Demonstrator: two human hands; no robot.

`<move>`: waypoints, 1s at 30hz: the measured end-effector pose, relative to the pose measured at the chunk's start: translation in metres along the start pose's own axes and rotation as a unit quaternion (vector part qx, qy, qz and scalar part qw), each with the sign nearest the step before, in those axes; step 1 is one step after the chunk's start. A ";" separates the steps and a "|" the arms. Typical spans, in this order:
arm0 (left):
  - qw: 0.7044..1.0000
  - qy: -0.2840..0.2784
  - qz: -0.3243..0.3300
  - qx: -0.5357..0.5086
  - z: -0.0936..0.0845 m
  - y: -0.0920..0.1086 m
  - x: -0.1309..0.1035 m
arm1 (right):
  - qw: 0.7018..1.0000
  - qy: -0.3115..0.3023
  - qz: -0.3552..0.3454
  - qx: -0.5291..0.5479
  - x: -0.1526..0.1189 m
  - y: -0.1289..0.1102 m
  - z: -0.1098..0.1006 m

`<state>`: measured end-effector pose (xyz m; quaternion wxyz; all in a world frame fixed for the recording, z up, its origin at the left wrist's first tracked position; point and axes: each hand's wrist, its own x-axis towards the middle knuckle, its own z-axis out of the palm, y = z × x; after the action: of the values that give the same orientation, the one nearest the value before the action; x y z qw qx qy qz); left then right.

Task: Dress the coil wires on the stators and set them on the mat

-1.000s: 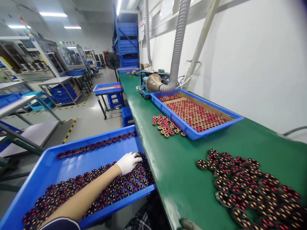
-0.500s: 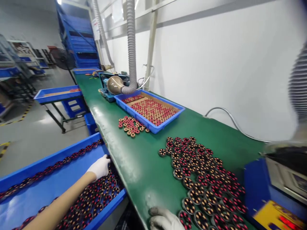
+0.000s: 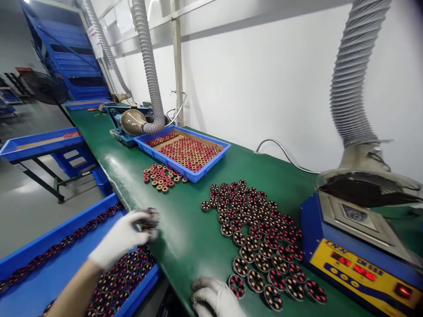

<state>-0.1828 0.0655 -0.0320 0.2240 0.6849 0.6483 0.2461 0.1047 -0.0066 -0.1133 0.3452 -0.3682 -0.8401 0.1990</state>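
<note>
My left hand (image 3: 124,235), in a white glove, is closed around a dark ring-shaped motor stator (image 3: 152,224) over the near edge of the green table. Blur hides whether it holds more than one. Below it, similar stators (image 3: 122,277) fill part of a blue tray (image 3: 23,286). My right hand (image 3: 216,297), gloved with darkened fingertips, rests on the tabletop with its fingers bent and apart; I see nothing in it. Just right of it lies a large group of black-rimmed stators (image 3: 254,220) with red and copper-coloured windings.
A blue bin (image 3: 194,177) of smaller red and tan cores stands on the green table (image 3: 178,246), with a loose pile of cores (image 3: 161,177) beside it. At right sits a blue and yellow machine (image 3: 357,264) with a red display, under a grey hose (image 3: 357,79).
My left hand has risen from the blue tray to the table edge, bringing the stator into view. My right hand stays on the tabletop. The view has turned right.
</note>
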 end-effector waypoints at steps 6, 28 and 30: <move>0.969 -0.172 0.145 0.099 0.092 0.097 0.066 | 1.000 0.007 -0.020 -0.003 0.002 -0.005 -0.005; 0.883 0.145 -0.384 0.228 -0.073 -0.183 -0.320 | 0.949 -0.282 -0.106 -0.096 0.151 -0.105 0.202; 0.870 0.141 -0.404 0.246 -0.066 -0.186 -0.355 | 0.943 -0.293 -0.087 -0.129 0.158 -0.110 0.217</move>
<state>-0.3828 -0.2786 -0.1141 0.0347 0.3546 0.9324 0.0608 -0.1838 0.0237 -0.1284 0.0496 -0.2608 -0.9513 0.1569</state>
